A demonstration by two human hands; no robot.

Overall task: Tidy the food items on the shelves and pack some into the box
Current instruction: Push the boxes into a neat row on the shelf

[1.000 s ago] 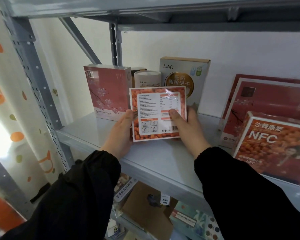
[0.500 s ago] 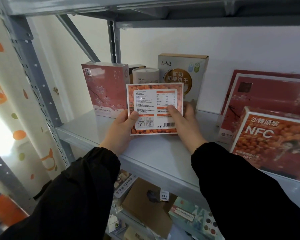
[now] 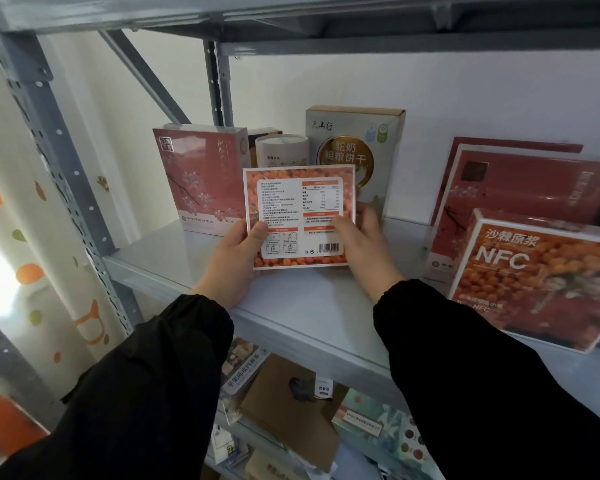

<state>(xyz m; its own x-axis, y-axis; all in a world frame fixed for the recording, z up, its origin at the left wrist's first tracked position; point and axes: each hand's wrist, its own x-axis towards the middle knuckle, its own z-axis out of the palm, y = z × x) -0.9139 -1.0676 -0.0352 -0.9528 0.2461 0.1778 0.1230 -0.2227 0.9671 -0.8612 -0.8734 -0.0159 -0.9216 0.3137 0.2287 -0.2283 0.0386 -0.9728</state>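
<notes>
Far left we see the grey perforated metal upright [image 3: 54,150] of the rack, and from it the pale grey shelf board [image 3: 302,306] runs right under everything. At the back on the left stands a pink cardboard box with a blossom print [image 3: 201,178], closed and upright. Just right of it sit a white paper cylinder canister [image 3: 282,150], lid on, and a small brown box [image 3: 264,134] behind it, mostly hidden. In the middle we hold the flat orange berry-print box with a white label panel [image 3: 298,216] upright, label towards us, in front of the canister; whether its lower edge touches the board we cannot tell. Our left hand [image 3: 231,261] grips its lower left edge, thumb on the face and fingers behind; our right hand [image 3: 364,244] grips the right edge the same way. Behind the right hand rises a tall pale grey biscuit box with a gold disc [image 3: 361,133], closed. Further right, well apart, dark red flat boxes [image 3: 523,188] lean backwards, and an orange box lettered NFC [image 3: 541,282] leans in front of them. No box shows its contents. Bare board lies open in front of the held box and between it and the red boxes. Below, the lower shelf holds a brown cardboard sheet [image 3: 288,410] and a teal printed box [image 3: 378,420]
</notes>
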